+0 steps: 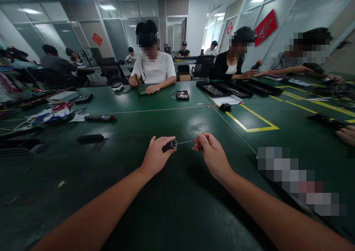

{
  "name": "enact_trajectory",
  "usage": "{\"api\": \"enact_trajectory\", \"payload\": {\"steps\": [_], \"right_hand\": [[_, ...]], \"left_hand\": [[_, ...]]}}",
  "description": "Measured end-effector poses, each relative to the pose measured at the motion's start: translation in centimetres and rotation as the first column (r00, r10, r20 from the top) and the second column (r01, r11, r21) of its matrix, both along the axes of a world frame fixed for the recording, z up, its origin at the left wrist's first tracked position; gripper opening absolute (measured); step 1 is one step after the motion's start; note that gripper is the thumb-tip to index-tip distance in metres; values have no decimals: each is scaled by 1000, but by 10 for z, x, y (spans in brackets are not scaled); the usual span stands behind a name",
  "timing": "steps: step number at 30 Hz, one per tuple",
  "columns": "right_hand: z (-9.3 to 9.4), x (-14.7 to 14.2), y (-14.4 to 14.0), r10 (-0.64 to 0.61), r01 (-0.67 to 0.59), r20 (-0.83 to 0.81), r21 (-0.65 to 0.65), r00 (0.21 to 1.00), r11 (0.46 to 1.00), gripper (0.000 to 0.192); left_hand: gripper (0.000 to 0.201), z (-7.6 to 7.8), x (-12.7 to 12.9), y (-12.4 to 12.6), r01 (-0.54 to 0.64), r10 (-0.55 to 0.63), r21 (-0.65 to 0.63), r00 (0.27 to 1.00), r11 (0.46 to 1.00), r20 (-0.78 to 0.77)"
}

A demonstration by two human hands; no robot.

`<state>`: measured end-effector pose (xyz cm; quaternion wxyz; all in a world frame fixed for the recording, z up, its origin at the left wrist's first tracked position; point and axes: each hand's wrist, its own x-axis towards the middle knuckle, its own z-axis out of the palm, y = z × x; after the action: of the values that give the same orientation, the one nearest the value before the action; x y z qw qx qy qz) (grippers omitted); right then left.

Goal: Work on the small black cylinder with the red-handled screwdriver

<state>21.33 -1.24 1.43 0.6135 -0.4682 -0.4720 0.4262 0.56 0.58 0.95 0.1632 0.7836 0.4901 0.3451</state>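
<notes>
My left hand (156, 155) pinches a small dark cylinder with a silvery round end (172, 144), held just above the green table (177, 206). My right hand (210, 151) grips a thin tool with a slim metal shaft (185, 142); the shaft points left and its tip meets the cylinder's end. The tool's handle is mostly hidden inside my fingers. Both hands hover near the table's middle, a little apart.
A person in white sits across the table working on a green board (143, 92). Black trays (213, 90) lie at the far right inside yellow tape lines (257, 119). A black pen-like tool (100, 117), a flat black piece (90, 137) and red scissors (61, 106) lie left. Another person's hand (346, 134) rests at right.
</notes>
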Motion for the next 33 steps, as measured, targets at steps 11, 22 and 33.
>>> {"api": "enact_trajectory", "payload": {"steps": [11, 22, 33], "right_hand": [[10, 0, -10, -32, 13, 225, 83, 974, 996, 26], [13, 2, -18, -114, 60, 378, 152, 919, 987, 30], [6, 0, -8, -47, 47, 104, -1, 993, 999, 27]], "left_hand": [[41, -3, 1, 0, -4, 4, 7, 999, 1000, 32], [41, -7, -1, 0, 47, -47, 19, 999, 999, -7], [42, -4, -1, 0, 25, -26, 81, 1000, 996, 11]]}}
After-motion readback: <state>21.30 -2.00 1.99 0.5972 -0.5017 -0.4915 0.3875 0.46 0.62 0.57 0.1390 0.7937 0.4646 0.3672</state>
